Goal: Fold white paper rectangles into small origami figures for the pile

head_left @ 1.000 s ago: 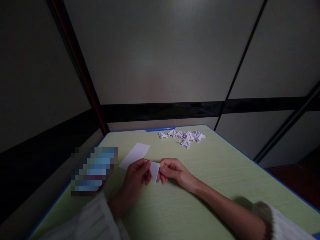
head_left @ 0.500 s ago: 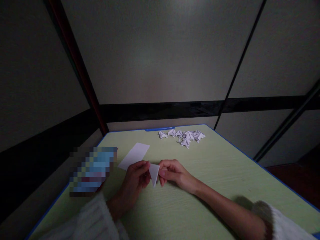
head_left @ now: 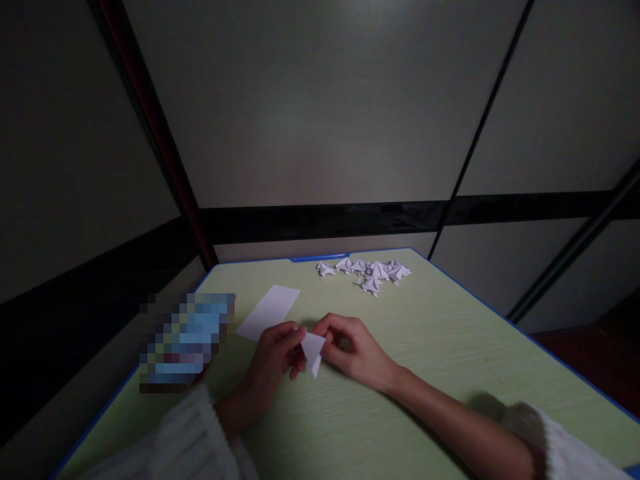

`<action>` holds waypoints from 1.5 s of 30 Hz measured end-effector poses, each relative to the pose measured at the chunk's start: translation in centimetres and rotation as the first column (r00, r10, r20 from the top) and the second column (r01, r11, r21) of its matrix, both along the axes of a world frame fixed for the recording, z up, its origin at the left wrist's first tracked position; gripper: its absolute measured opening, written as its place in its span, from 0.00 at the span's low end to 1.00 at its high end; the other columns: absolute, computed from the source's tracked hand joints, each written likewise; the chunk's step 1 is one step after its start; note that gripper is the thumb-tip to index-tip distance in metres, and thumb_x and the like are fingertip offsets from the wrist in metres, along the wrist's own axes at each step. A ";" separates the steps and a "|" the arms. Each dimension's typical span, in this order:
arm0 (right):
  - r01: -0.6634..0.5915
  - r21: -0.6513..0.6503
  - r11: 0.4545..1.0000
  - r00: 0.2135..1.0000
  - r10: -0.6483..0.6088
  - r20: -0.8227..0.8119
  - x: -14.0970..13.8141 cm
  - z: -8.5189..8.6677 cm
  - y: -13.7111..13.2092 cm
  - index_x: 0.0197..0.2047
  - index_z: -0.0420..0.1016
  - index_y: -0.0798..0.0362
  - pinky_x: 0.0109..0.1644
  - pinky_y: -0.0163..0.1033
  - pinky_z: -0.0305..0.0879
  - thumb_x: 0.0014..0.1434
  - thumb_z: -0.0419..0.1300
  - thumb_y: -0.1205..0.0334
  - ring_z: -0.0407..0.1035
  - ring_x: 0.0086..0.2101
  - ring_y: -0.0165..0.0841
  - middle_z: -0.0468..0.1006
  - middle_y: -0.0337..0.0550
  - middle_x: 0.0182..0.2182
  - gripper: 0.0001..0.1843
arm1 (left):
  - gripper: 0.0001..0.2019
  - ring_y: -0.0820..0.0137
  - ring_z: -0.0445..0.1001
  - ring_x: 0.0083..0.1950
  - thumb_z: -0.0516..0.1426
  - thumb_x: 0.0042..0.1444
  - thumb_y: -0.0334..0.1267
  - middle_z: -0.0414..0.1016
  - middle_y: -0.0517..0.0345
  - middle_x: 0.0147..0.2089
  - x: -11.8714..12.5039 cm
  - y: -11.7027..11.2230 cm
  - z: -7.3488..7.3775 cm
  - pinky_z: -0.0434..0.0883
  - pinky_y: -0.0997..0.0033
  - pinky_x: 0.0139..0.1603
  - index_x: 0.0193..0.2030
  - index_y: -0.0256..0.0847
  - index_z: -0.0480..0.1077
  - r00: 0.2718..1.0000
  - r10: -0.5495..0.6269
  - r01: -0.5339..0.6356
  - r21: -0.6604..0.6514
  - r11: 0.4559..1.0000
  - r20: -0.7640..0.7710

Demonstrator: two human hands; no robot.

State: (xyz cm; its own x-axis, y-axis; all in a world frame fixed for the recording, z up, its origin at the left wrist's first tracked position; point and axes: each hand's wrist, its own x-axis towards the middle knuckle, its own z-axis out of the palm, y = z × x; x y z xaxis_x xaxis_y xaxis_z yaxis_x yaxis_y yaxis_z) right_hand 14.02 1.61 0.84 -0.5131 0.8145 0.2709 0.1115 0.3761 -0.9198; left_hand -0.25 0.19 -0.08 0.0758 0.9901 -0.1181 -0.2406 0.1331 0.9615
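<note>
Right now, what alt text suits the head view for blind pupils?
A left hand pinches folded white paper while a right hand touches it, over a green table. A flat sheet lies beyond the left hand; folded paper figures cluster near the far edge.

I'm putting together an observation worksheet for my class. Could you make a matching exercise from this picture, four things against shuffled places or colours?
1. small folded paper
2. loose white sheet
3. paper figures
4. tabletop

A. grouped toward the tabletop's far edge
B. pale green, blue edging
C. between left hand and right hand
D. lying flat beyond the left hand

Pairs: 1-C; 2-D; 3-A; 4-B
</note>
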 end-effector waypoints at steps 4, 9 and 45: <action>0.069 0.020 0.997 0.998 -0.069 -0.006 0.1 -0.2 0.4 0.23 0.67 0.58 0.23 0.29 0.51 0.49 0.55 0.60 0.55 0.21 0.23 0.63 0.36 0.18 0.10 | 0.14 0.80 0.57 0.11 0.55 0.41 0.46 0.61 0.66 0.11 0.3 -0.2 -0.1 0.52 0.82 0.09 0.17 0.37 0.61 0.997 -0.025 0.029 0.065 0.997 -0.068; -0.091 -0.201 0.975 0.984 0.058 -0.167 -0.1 -0.4 0.7 0.22 0.64 0.58 0.22 0.30 0.49 0.48 0.55 0.50 0.55 0.19 0.24 0.62 0.36 0.16 0.18 | 0.17 0.79 0.59 0.12 0.54 0.41 0.50 0.64 0.63 0.13 0.3 -0.4 -0.1 0.55 0.80 0.10 0.17 0.36 0.62 0.976 -0.085 0.114 0.136 0.984 -0.202; -0.205 -0.194 0.959 0.979 0.196 -0.063 -0.6 -0.9 -0.6 0.21 0.56 0.56 0.21 0.28 0.48 0.38 0.63 0.57 0.50 0.19 0.20 0.57 0.30 0.18 0.19 | 0.12 0.81 0.52 0.13 0.58 0.34 0.36 0.55 0.68 0.09 0.4 -1.1 1.1 0.48 0.80 0.13 0.10 0.37 0.60 0.956 -0.017 0.070 0.171 0.983 -0.292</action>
State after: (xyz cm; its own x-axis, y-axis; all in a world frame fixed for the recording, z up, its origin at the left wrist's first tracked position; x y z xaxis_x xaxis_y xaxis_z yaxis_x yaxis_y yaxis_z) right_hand 13.46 1.00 -0.08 -0.6627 0.7358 0.1394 0.0117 0.1963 -0.9805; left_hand 0.15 -0.92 1.00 0.1084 0.9934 0.0364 0.0522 -0.0422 0.9977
